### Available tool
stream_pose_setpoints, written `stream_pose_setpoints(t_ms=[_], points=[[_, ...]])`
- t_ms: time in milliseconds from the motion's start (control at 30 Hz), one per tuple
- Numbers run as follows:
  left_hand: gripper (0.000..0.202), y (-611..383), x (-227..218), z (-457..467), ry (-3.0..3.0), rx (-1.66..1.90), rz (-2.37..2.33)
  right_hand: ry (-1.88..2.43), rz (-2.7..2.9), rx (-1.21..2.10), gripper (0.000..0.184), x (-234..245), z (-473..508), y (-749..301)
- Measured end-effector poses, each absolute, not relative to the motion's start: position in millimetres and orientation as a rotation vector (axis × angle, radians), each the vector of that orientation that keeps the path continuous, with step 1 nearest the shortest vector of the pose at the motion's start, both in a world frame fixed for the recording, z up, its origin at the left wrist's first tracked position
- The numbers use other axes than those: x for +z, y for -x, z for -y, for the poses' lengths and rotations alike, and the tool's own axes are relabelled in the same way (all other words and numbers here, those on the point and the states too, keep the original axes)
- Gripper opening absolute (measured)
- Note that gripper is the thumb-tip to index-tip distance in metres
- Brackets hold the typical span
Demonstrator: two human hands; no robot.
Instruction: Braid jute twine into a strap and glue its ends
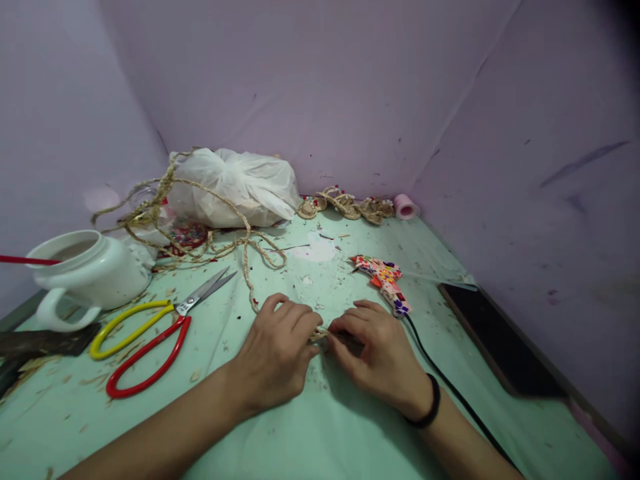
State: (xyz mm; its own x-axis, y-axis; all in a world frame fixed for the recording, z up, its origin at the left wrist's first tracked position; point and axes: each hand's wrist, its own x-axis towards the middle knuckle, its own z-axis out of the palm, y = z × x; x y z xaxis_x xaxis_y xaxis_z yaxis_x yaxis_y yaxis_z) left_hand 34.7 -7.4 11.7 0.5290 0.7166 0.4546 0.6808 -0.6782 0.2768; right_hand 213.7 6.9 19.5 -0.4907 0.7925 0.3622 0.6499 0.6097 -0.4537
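Observation:
My left hand and my right hand meet low over the green table, fingertips pinching a short piece of braided straw cord. Most of that piece is hidden by the fingers. From behind my left hand, a longer straw braid runs back to a loose tangle at the left; I cannot tell whether the two join. Scissors with one yellow and one red handle lie partly open left of my left hand. A flower-patterned, gun-shaped tool with a black cord lies beyond my right hand.
At the left stands a white pot with a red stick in it. Behind are a tied white plastic bag, several small straw sandals and a pink spool. A dark phone lies at the right edge. Straw scraps litter the left side.

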Motion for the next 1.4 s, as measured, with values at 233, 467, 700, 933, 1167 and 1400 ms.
stream_pose_setpoints(t_ms=[233, 467, 700, 933, 1167, 1400], points=[[0.008, -34.1, 10.3, 3.0, -2.667, 1.059, -1.218, 1.139, 2.285, 0.366, 0.011, 19.1, -7.7, -213.2], [0.009, -30.1, 6.9, 0.4, -2.619, 1.049, -1.209, 1.128, 2.264, 0.443, 0.009, 18.9, -8.6, -213.6], [0.017, -28.8, 6.1, -2.3, -2.606, 0.906, -1.202, 1.146, 2.259, 0.481, 0.008, 18.0, -8.3, -213.6], [0.014, -28.6, 11.4, -2.5, -2.418, 0.894, -1.187, 1.115, 2.243, 0.523, 0.012, 19.6, -7.0, -213.1], [0.013, -33.6, 19.3, -1.6, -2.207, 0.840, -1.200, 1.056, 2.233, 0.578, 0.021, 21.8, -7.3, -215.0], [0.014, -30.6, 26.1, -3.3, -2.016, 0.823, -1.312, 0.920, 2.064, 0.694, 0.025, 29.8, -9.4, -222.5]])
